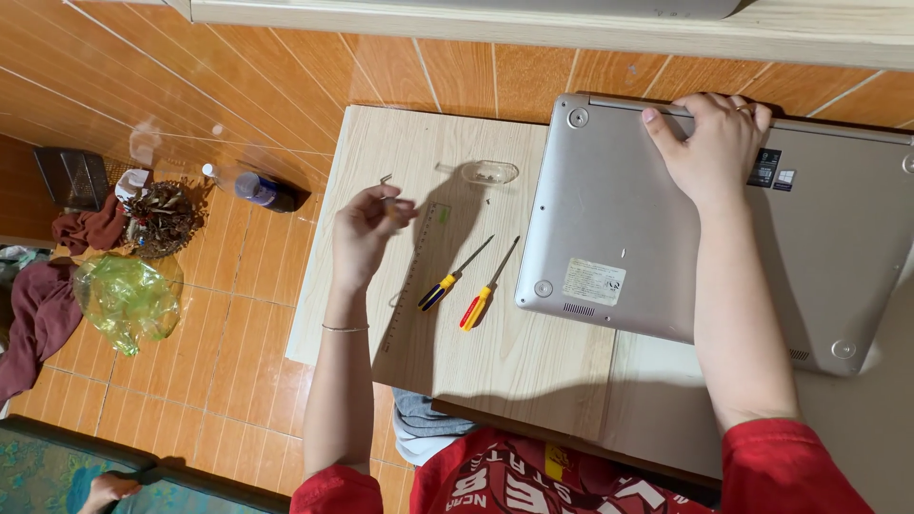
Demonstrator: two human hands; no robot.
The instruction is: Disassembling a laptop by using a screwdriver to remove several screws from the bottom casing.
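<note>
A silver laptop (657, 238) lies upside down on a light wooden table (400, 152). My right hand (712, 143) rests on its far edge, fingers curled over the rim. My left hand (367, 228) hovers above the table's left part, fingertips pinched on a small thin metal piece (387, 181). Two small screwdrivers lie between the hands: one with a blue and yellow handle (447, 281), one with a red and yellow handle (484, 300). A clear ruler (419, 276) lies beside them. A small clear plastic dish (489, 172) sits near the laptop's corner.
The floor is orange tile. On it, at the left, are a plastic bottle (255, 188), a crumpled green plastic bag (129, 300), dark red cloth (38, 314) and a dark box (71, 178). A white wall ledge (571, 24) runs along the top.
</note>
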